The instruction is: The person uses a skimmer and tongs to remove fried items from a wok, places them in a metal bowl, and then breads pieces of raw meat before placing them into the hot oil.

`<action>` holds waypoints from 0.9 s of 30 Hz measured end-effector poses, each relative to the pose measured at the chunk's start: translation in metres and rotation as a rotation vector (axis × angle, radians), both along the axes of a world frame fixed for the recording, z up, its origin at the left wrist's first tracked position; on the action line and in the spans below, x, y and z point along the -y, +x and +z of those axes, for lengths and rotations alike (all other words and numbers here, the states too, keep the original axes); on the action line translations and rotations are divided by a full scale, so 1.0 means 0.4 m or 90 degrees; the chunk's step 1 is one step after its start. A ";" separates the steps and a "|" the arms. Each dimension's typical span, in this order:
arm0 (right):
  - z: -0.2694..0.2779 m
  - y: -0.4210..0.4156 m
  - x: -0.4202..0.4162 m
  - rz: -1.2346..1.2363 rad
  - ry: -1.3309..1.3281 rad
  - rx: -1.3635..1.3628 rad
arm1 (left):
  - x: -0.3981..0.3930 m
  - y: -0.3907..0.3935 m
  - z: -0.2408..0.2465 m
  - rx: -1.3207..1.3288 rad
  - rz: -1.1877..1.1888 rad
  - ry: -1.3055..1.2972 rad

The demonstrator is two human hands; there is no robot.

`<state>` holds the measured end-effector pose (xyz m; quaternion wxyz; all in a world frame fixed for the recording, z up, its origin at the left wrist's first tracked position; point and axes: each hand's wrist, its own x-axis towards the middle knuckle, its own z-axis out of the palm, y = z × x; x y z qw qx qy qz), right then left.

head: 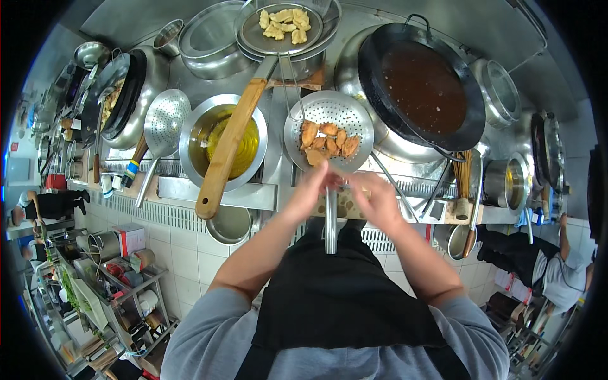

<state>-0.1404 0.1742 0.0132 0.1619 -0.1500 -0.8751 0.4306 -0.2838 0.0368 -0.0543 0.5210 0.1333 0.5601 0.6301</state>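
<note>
A round perforated metal skimmer (358, 116) lies in front of me with several browned fried pieces (332, 141) on it, its metal handle pointing towards me. My left hand (311, 190) is at the skimmer's near rim, fingertips close to a fried piece. My right hand (377, 197) is just right of the handle, blurred, and whether it holds anything cannot be told. Beyond, a fine-mesh strainer (247, 35) with a wooden handle (232, 147) bears several pale yellow pieces (285, 23). Under that handle stands a metal bowl (187, 142) of yellow oil (247, 147).
A black wok (370, 80) of dark brown liquid (422, 90) stands at the right, beside a bamboo brush (461, 180). Another perforated skimmer (167, 118) lies at the left. A metal shelf rack (137, 285) stands lower left; a co-worker (551, 270) is at the far right.
</note>
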 end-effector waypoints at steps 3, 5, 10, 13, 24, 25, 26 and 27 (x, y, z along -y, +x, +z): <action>-0.027 0.088 0.095 0.106 -0.052 0.011 | 0.030 0.102 -0.002 0.211 0.027 0.051; -0.048 0.131 0.136 0.082 -0.040 -0.001 | 0.065 0.091 -0.012 0.197 0.066 0.026; -0.272 0.196 0.199 -0.207 -0.783 0.252 | 0.145 -0.018 -0.017 0.171 0.056 -0.017; -0.209 0.134 0.212 -0.192 -1.079 0.245 | 0.162 -0.035 0.017 0.157 0.049 -0.062; 0.216 0.395 0.172 -0.227 -0.884 0.214 | 0.348 -0.081 0.011 0.063 0.036 -0.106; 0.272 0.424 0.172 -0.237 -0.905 0.182 | 0.355 -0.073 0.008 0.065 0.024 -0.119; 0.318 0.447 0.166 -0.256 -0.916 0.129 | 0.356 -0.065 0.005 0.067 0.014 -0.131; 0.357 0.461 0.158 -0.271 -0.925 0.079 | 0.358 -0.055 0.001 0.069 0.006 -0.142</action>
